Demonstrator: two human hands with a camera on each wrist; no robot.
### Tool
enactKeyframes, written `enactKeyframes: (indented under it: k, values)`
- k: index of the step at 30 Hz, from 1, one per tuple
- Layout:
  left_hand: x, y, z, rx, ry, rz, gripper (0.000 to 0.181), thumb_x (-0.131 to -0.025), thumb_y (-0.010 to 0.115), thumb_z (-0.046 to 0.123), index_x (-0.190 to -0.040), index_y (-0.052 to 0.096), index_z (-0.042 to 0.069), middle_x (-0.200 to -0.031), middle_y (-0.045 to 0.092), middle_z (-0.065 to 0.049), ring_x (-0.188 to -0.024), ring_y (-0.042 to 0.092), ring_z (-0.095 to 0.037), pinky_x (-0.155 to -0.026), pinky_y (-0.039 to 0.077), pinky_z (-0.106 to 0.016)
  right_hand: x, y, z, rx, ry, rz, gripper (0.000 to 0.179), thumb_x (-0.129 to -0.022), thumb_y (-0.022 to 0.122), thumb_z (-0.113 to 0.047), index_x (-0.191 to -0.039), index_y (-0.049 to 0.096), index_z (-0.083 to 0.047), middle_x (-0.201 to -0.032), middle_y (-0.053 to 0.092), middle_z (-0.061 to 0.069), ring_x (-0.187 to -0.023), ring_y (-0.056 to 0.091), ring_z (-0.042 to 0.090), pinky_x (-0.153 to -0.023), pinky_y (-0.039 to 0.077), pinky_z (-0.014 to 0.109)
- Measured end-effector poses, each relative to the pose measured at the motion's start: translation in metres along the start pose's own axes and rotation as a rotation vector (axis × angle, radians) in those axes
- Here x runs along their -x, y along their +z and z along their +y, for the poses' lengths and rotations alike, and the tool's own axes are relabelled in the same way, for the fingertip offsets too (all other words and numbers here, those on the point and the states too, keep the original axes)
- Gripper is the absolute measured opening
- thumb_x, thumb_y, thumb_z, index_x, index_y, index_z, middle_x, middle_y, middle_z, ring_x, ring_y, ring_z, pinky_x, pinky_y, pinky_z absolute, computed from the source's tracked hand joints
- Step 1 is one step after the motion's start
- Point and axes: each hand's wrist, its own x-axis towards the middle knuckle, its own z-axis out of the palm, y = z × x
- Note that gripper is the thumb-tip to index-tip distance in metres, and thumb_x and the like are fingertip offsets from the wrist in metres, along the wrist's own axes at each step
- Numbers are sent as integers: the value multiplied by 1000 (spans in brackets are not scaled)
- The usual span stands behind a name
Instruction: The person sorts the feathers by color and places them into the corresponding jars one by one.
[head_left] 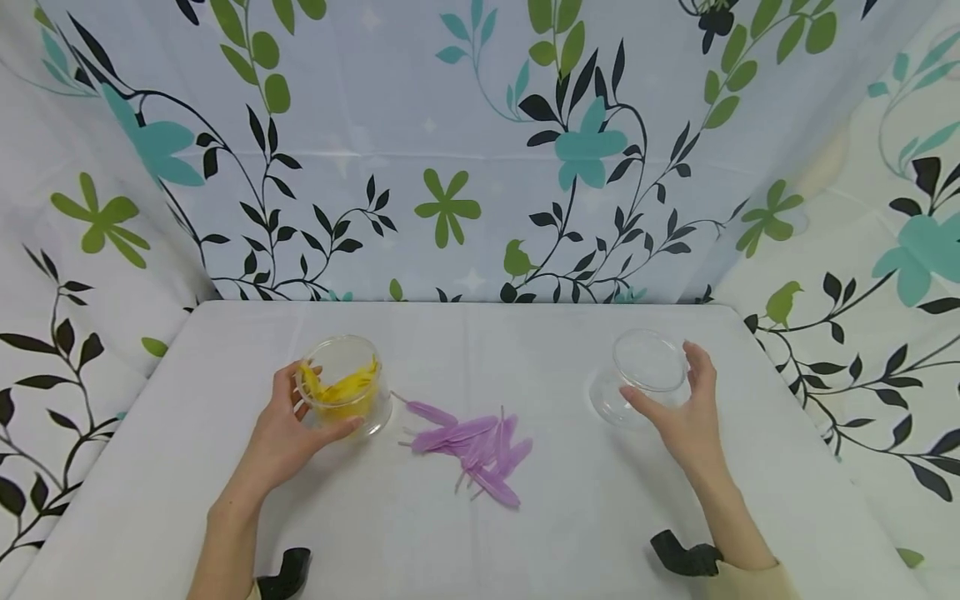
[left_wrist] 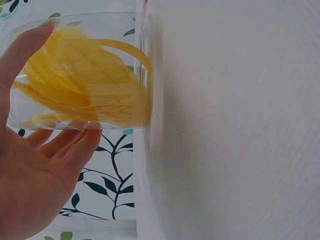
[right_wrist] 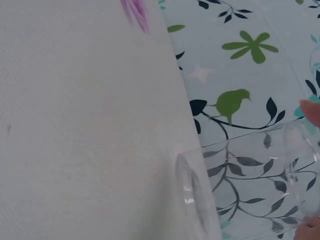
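In the head view my left hand [head_left: 281,437] grips a clear glass cup [head_left: 341,352] on the left, fingers behind it and thumb across the near side. Yellow feathers [head_left: 345,390] fill the lower part of that cup. Its base rests on the white tabletop, as the left wrist view shows. On the right, my right hand [head_left: 686,421] holds a second clear cup [head_left: 647,371] between thumb and fingers near its rim. Nothing shows inside this one. Between both hands lies a loose pile of light purple feathers [head_left: 476,446], several with thin pale quills.
A white cloth covers the table [head_left: 555,517]. Its far edge meets a hanging curtain [head_left: 360,125] printed with leaves, flowers and birds, which also closes off both sides. A black strap piece [head_left: 686,554] sits at each wrist.
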Motion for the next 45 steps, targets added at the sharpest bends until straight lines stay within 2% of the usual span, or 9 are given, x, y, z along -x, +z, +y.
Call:
enactKeyframes:
  k: [6, 15, 18, 21, 25, 27, 29, 35, 45]
  values:
    - [0, 3, -1, -11, 23, 5, 119, -79, 83, 47, -157, 1, 10, -159, 23, -25, -144, 29, -52, -112, 34, -64, -4, 9, 19, -31, 88, -56, 119, -76, 88, -30, -159, 3, -21, -165, 14, 8, -152, 16, 32, -119, 21, 64]
    - [7, 0, 9, -35, 64, 52, 129, -77, 85, 45, -159, -10, 14, -166, 8, -22, -148, 18, -49, -111, 26, -72, -2, 22, 24, -83, 32, -126, 110, -78, 87, -23, -157, 11, -17, -161, 25, 10, -149, 25, 34, -120, 22, 60]
    - [13, -3, 20, -4, 113, 152, 123, -78, 85, 39, -160, -5, 17, -167, 9, -16, -151, 17, -43, -115, 24, -66, 1, 27, 20, -92, 13, -161, 109, -78, 87, -24, -157, 12, -18, -161, 26, 8, -149, 26, 34, -119, 23, 62]
    - [19, 0, 34, 52, 204, 326, 109, -79, 86, 27, -159, 13, 19, -164, 23, -8, -151, 25, -30, -122, 26, -45, 4, 32, 17, -92, -5, -178, 108, -77, 88, -24, -156, 14, -18, -160, 27, 6, -148, 28, 33, -117, 25, 63]
    - [24, 12, 53, 136, 429, 575, 80, -77, 84, 6, -145, 43, 8, -145, 50, -6, -135, 45, -14, -114, 35, -17, 7, 38, 13, -110, -37, -183, 107, -76, 89, -21, -155, 16, -16, -157, 30, 5, -146, 31, 34, -116, 27, 63]
    - [26, 20, 61, 174, 526, 601, 63, -77, 82, 0, -134, 54, 1, -131, 60, -9, -122, 54, -12, -106, 41, -13, 8, 40, 13, -120, -53, -182, 107, -75, 89, -20, -154, 18, -15, -156, 31, 5, -145, 32, 34, -116, 28, 62]
    - [29, 31, 68, 200, 553, 550, 48, -80, 80, -2, -124, 61, 0, -118, 66, -10, -109, 58, -11, -99, 45, -13, 9, 42, 12, -132, -68, -185, 106, -74, 90, -18, -153, 19, -14, -156, 31, 4, -145, 32, 34, -116, 28, 62]
    - [34, 65, 78, 36, 377, 196, 21, -89, 76, 13, -108, 69, 13, -100, 71, 4, -92, 64, -11, -85, 56, -25, 14, 47, 10, -154, -84, -204, 107, -72, 90, -16, -152, 20, -15, -156, 33, 5, -144, 34, 31, -117, 28, 60]
    - [35, 103, 66, -199, 237, -209, 17, -83, 80, 21, -88, 67, 12, -78, 61, 8, -73, 54, -8, -67, 49, -23, 20, 54, 5, -174, -105, -244, 107, -70, 91, -14, -151, 21, -14, -155, 35, 9, -143, 35, 29, -118, 30, 56]
